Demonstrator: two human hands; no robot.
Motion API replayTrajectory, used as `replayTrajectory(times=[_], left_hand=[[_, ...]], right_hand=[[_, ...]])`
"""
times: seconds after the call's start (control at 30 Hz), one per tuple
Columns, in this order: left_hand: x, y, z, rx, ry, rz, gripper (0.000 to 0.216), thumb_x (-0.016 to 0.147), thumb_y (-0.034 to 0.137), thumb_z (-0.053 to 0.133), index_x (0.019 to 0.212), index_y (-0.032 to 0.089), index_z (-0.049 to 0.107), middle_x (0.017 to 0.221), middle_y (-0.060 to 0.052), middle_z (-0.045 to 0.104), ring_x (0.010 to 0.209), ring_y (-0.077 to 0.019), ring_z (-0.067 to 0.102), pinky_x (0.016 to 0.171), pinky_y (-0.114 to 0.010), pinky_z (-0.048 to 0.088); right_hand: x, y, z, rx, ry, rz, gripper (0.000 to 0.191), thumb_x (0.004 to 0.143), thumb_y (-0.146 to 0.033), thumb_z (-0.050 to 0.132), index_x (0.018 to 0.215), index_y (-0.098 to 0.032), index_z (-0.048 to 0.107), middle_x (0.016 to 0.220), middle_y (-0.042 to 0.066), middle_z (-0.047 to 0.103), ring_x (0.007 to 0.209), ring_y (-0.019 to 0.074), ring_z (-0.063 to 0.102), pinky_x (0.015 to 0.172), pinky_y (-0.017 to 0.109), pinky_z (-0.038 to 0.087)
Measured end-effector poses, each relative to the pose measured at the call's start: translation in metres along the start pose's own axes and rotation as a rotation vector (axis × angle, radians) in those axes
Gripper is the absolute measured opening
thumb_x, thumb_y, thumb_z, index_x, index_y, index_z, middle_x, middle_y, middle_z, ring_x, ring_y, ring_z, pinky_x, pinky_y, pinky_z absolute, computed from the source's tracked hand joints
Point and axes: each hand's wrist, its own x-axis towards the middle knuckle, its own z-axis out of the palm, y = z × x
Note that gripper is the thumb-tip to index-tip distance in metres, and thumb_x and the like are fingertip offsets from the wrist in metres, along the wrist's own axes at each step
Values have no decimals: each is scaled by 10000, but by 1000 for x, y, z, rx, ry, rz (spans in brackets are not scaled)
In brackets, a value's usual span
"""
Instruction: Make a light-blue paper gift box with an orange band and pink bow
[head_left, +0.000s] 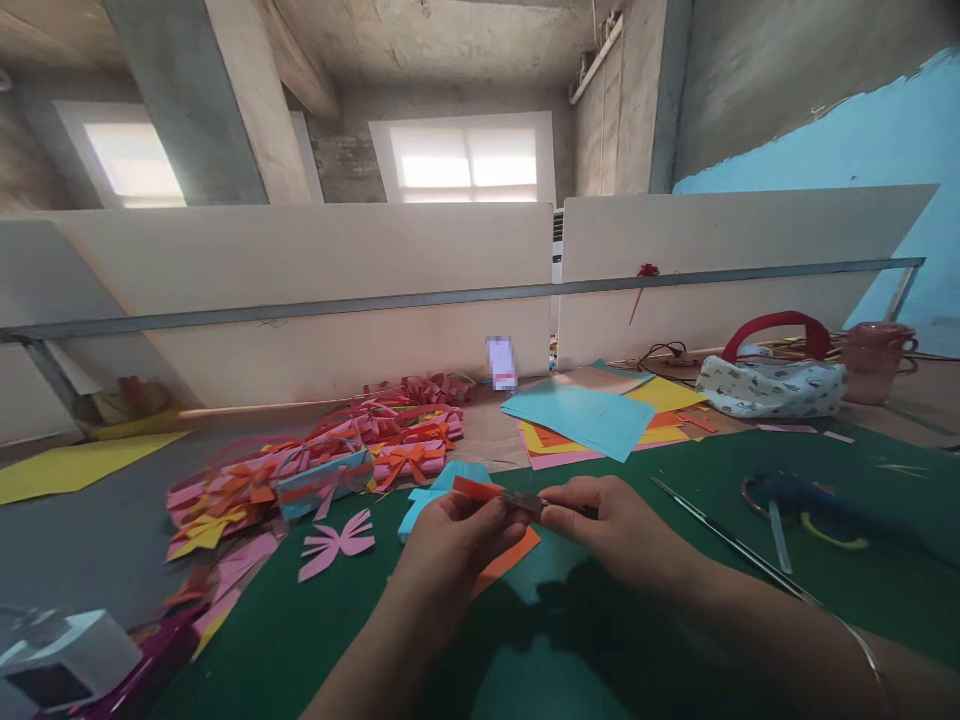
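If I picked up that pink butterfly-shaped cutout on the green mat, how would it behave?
The pink cutout is probably very light, looking thin as paper. Its slit wings would likely bend easily. Lying flat on the green mat, it should slide rather than roll.

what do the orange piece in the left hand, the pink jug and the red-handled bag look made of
Orange piece: matte, flat, straight-edged; probably paper or thin foam sheet.
Pink jug: likely smooth plastic, since it looks translucent.
Bag: seemingly soft printed fabric, judging by its slack sides.
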Motion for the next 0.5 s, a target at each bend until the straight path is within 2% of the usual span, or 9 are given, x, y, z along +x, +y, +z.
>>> replayTrajectory(times=[0.5], left_hand=[[-3,3,3,19,-21,-15,65,726,40,618,780,75,626,809,-107,689,717,-130,665,681,-171,535]], right_hand=[[0,0,0,16,20,-12,248,837,-293,474,771,-169,679,681,-8,514,650,116,435,571,231,314]])
